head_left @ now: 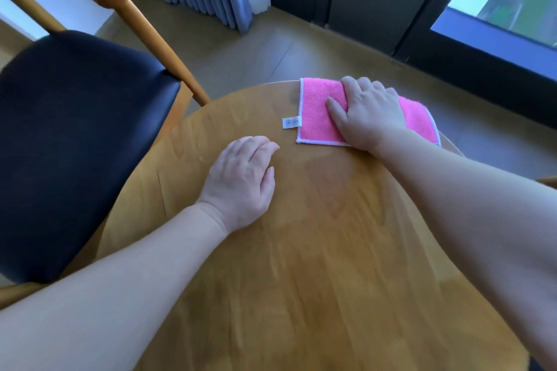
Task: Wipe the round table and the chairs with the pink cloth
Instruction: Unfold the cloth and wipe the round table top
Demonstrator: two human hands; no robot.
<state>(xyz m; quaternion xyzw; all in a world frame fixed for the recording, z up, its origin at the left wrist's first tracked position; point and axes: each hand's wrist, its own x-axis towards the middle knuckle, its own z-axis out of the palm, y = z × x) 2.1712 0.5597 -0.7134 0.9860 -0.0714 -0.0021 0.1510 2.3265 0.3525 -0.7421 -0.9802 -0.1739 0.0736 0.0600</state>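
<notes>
Cloth [316, 117] on table [301, 280], chair [75, 144] left.

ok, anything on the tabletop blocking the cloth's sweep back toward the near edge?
Only the left hand, resting on the round table near its middle, just near-left of the pink cloth. The right hand presses the cloth at the far edge. The remaining wood shows nothing on it.
</notes>
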